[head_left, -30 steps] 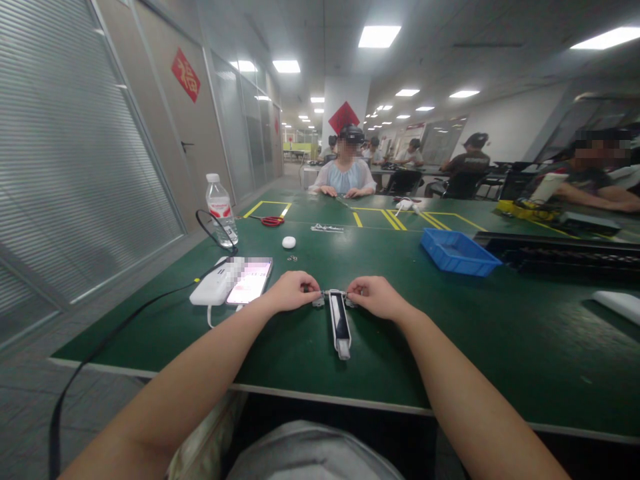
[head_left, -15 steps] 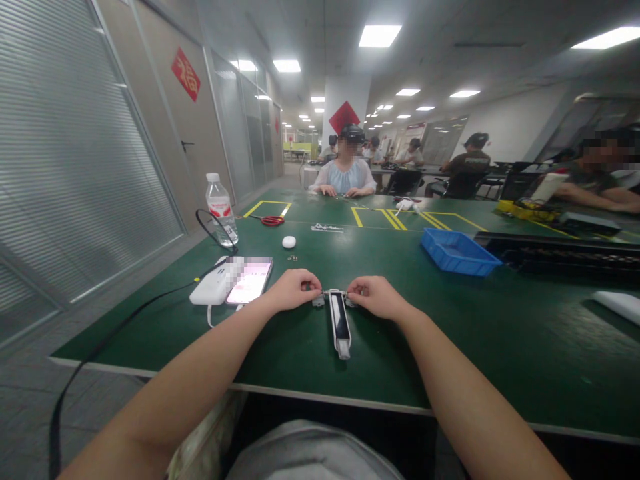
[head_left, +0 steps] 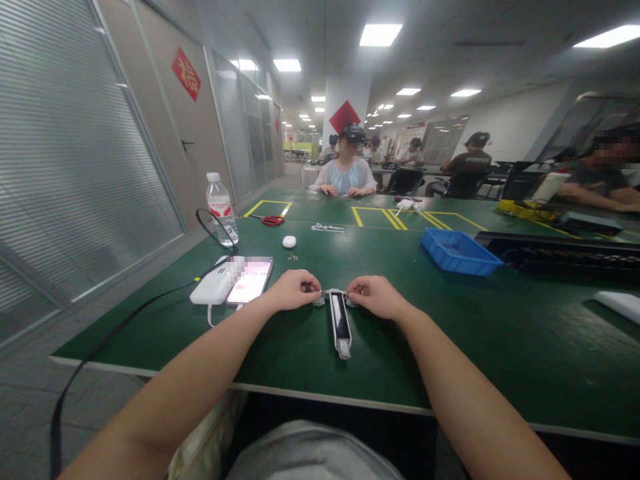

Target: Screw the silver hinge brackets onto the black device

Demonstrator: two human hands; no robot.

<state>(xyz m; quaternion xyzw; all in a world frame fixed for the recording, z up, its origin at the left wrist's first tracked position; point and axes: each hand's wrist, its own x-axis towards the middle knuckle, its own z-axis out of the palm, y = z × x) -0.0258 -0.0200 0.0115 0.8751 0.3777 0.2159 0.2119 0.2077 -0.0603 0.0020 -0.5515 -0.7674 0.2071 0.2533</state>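
A long narrow device (head_left: 341,319) with a white frame and a dark glossy face lies on the green table, its whitish end pointing towards me. At its far end, small silvery metal parts stick out on both sides. My left hand (head_left: 295,291) is closed in a pinch on the metal part (head_left: 319,301) at the left. On the other side, my right hand (head_left: 376,295) pinches the matching metal part (head_left: 352,302). The fingers hide much of both parts, and their exact kind is too small to tell.
Left of my hands lie a phone (head_left: 250,280), a white box (head_left: 213,283) with cables, and a water bottle (head_left: 221,210). Beyond are a white round case (head_left: 289,242), small metal bits (head_left: 293,257) and red-handled scissors (head_left: 273,220). A blue tray (head_left: 460,253) stands right; a co-worker (head_left: 345,177) sits opposite.
My hands and the device stay almost still, with the same pinch on both sides. At the far right, a person's head has shifted slightly to the right.
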